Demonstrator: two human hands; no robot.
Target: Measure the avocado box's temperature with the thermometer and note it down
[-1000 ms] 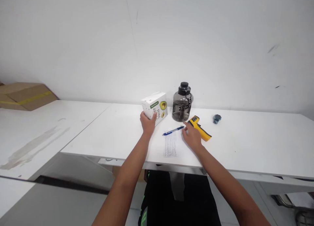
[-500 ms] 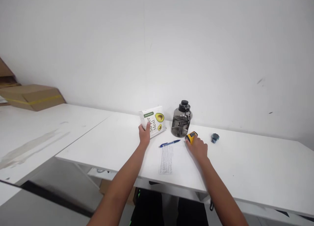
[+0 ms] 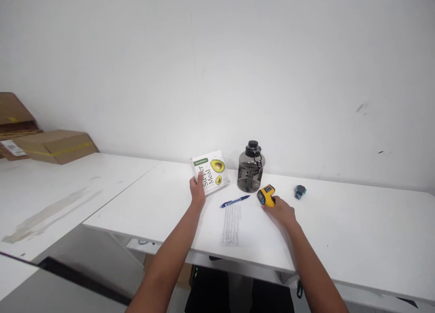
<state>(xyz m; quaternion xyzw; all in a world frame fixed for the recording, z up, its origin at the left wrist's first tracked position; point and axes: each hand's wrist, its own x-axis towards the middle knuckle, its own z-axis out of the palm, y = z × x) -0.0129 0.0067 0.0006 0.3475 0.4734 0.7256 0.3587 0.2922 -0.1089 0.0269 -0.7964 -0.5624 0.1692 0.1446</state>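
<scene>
My left hand grips the lower left edge of a white box with avocado pictures and "Super Meal" lettering, holding it tilted up with its front towards me. My right hand is closed around the handle of a yellow and black infrared thermometer, whose small screen end points towards me. Between the hands lies a blue pen, just above a sheet of paper with rows of writing. Behind them stands a dark see-through water jug with a black lid.
A small dark blue object, its kind unclear, lies on the white table to the right. Cardboard boxes sit at the far left against the white wall. Below the table's front edge show my dark-clothed legs.
The thermometer has turned in my right hand's grip, its screen end now towards me, and the hand has shifted slightly right. The box leans further back in my left hand. My view has shifted slightly.
</scene>
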